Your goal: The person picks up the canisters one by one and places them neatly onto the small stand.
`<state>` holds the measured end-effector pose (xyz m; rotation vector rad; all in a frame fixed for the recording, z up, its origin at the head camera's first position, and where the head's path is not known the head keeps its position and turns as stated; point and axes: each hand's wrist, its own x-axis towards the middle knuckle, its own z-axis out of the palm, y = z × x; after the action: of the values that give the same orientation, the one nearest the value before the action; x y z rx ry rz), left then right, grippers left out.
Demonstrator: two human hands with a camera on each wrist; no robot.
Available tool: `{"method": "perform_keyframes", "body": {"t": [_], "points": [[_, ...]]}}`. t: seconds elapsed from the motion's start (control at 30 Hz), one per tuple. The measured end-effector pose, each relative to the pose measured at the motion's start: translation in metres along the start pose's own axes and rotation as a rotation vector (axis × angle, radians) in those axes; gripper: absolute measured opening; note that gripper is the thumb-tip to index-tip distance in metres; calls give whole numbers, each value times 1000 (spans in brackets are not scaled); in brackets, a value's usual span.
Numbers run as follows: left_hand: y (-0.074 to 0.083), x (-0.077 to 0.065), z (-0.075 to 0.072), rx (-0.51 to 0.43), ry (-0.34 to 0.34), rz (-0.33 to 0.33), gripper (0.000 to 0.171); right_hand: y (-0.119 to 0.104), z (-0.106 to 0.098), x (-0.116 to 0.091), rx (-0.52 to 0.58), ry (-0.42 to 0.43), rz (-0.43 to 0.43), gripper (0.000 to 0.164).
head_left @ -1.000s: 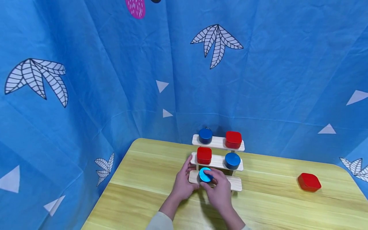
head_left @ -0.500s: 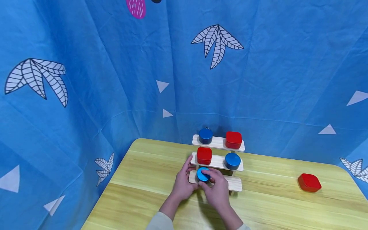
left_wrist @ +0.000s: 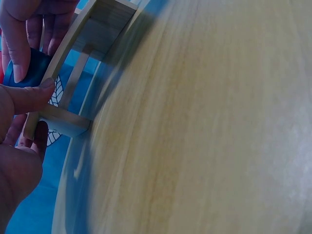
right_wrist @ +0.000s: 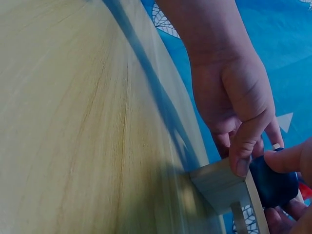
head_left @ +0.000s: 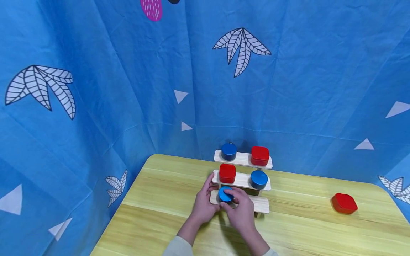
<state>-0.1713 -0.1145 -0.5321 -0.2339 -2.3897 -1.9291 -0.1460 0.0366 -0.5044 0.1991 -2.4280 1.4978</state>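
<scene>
A three-tier wooden shelf stand rises in steps at the back of the table. On the left part of its lowest tier sits a round blue tin, which my right hand pinches between thumb and fingers. My left hand grips the left end of that tier; in the left wrist view its thumb lies along the plank's edge and fingers curl beneath. The middle tier bears a square red tin and a round blue one. Above them, the top tier carries a blue tin and a red tin.
Another red tin lies on the wooden table, well to the right of the stand. A blue patterned curtain hangs behind the table and along its left side.
My right hand has shifted the round blue tin slightly left along the lowest tier, most of it in the first half second. The left hand keeps its grip on the stand.
</scene>
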Motion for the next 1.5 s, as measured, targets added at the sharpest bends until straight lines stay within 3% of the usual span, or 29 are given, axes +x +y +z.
{"method": "perform_keyframes", "body": {"t": [0.5, 0.87, 1.1, 1.5], "points": [[-3, 0, 0, 10, 2, 28, 122, 2, 0, -4, 32, 44, -51, 58], [-3, -2, 1, 10, 8, 38, 118, 11, -9, -12, 53, 79, -50, 54], [-1, -1, 2, 10, 14, -5, 125, 18, -19, -16, 22, 85, -14, 53], [-2, 0, 2, -6, 10, -16, 127, 25, -38, -21, -3, 154, -87, 49]]}}
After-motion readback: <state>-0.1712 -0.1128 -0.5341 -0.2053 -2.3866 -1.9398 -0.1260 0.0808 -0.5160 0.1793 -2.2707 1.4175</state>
